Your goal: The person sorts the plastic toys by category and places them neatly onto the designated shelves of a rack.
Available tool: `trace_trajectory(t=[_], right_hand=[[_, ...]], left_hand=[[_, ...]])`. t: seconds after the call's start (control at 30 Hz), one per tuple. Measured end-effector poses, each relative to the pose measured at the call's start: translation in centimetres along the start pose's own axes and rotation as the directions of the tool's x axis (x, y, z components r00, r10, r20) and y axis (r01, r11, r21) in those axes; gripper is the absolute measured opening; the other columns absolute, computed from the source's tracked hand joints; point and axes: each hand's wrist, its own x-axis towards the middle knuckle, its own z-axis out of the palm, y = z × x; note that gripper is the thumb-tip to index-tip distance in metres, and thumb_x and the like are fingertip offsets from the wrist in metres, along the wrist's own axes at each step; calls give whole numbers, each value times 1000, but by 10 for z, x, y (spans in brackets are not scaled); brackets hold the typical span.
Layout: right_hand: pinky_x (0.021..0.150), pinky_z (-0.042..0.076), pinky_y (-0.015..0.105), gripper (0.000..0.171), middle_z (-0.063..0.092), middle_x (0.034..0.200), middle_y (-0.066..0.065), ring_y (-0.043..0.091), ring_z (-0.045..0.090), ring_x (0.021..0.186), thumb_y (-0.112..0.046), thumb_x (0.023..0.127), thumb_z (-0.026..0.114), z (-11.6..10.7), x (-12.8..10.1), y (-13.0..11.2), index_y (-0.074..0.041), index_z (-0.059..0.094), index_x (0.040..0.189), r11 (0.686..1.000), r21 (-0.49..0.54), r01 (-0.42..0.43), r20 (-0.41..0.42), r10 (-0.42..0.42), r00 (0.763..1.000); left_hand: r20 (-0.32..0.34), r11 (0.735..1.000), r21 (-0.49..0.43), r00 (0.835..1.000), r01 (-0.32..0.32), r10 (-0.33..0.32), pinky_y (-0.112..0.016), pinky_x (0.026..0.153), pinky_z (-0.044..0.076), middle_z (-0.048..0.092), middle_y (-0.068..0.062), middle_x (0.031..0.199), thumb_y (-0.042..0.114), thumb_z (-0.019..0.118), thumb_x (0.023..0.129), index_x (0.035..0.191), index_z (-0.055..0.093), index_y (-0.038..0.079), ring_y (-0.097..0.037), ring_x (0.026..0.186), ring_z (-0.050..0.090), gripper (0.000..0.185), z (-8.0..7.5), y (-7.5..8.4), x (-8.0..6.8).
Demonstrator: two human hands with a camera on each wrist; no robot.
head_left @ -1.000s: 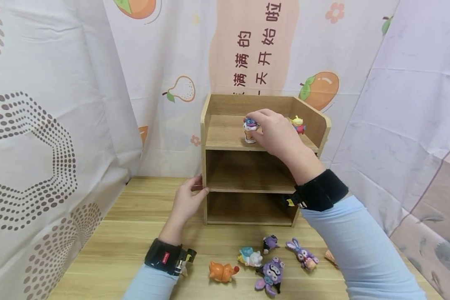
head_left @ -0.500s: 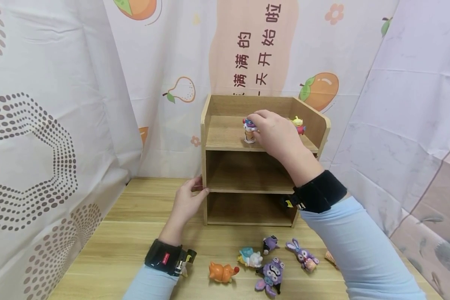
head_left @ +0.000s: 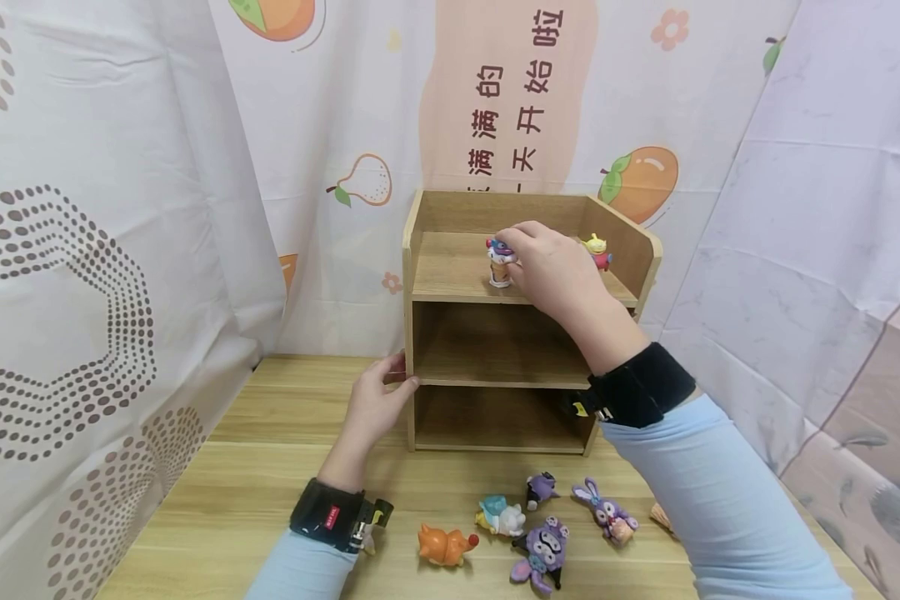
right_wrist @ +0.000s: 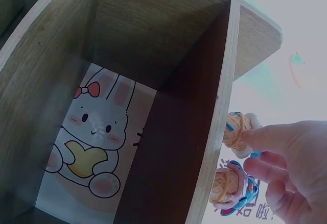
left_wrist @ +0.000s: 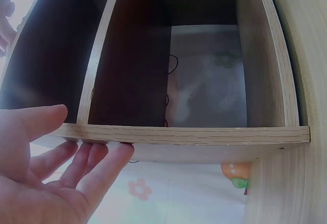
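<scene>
My right hand (head_left: 551, 267) pinched a blue-headed figurine (head_left: 499, 260) standing on the top shelf of the wooden rack (head_left: 450, 342). My left hand (head_left: 375, 404), fingers relaxed and spread, steadied the rack's left edge on the counter (head_left: 270, 483).

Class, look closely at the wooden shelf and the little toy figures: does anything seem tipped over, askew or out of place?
Yes. Several toy figures on the table lie on their sides rather than standing: the orange figure, the purple rabbit and the purple big-headed figure. The wooden shelf stands straight, and the green figure on its top tier is upright.
</scene>
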Motion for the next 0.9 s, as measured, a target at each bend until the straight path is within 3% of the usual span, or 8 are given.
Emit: trace_trajectory(t=[0.7, 0.9], right_hand=[[94, 54, 51, 40, 66, 129, 17, 34, 64, 116, -12, 93, 73, -5, -4, 1, -3, 65, 132, 998, 56, -7, -16, 8, 1000], [84, 56, 49, 35, 67, 126, 16, 31, 67, 102, -7, 92, 68, -5, -8, 4, -3, 66, 127, 998, 61, 13, -72, -8, 997]], left_hand=[[-2, 1000, 2, 1000, -4, 4, -46, 96, 56, 64, -17, 127, 13, 73, 94, 140, 58, -1, -33, 115, 63, 51, 0, 0, 0], [-1, 1000, -2, 1000, -5, 5, -46, 96, 55, 63, -17, 127, 12, 73, 94, 139, 59, -1, -34, 115, 63, 49, 0, 1, 0]])
